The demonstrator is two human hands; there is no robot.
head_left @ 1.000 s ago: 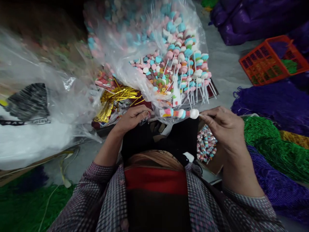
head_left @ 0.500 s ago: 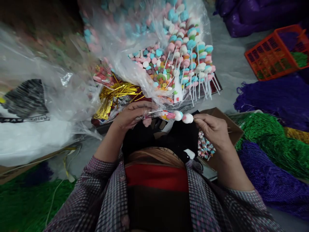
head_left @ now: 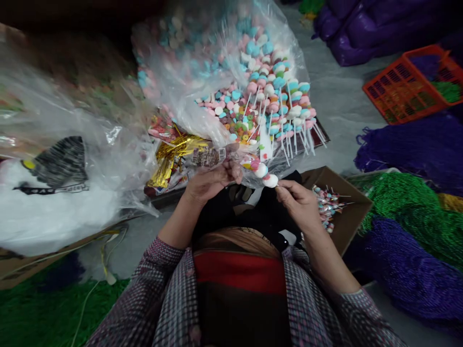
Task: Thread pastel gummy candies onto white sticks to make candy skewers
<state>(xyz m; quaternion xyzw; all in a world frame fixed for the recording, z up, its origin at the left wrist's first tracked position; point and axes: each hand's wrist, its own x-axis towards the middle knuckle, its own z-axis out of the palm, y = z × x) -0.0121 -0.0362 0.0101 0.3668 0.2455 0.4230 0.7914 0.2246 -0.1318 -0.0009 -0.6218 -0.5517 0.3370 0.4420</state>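
Note:
Between my hands is a marshmallow skewer (head_left: 270, 180), its white end pieces outside a clear printed plastic bag (head_left: 249, 161). My left hand (head_left: 215, 180) is closed on the bag, whose label part stands up above the fingers. My right hand (head_left: 298, 200) pinches the skewer's stick end just right of the last marshmallow; the stick is mostly hidden by the fingers. Ahead, several finished marshmallow skewers (head_left: 294, 103) lie with white sticks toward me, beside loose candies (head_left: 231, 108). Gold twist ties (head_left: 170, 156) lie beyond my left hand.
A cardboard box (head_left: 356, 219) with wrapped skewers (head_left: 328, 205) stands to the right. Large clear plastic bags (head_left: 126, 144) spread at the left. An orange basket (head_left: 405, 91), purple bundles (head_left: 408, 140) and green strands (head_left: 412, 197) lie on the right side.
The bag's label part has risen above my left fingers. My right hand has moved left and slightly down, bringing the skewer closer to the left hand and tilting it. The view has shifted a little.

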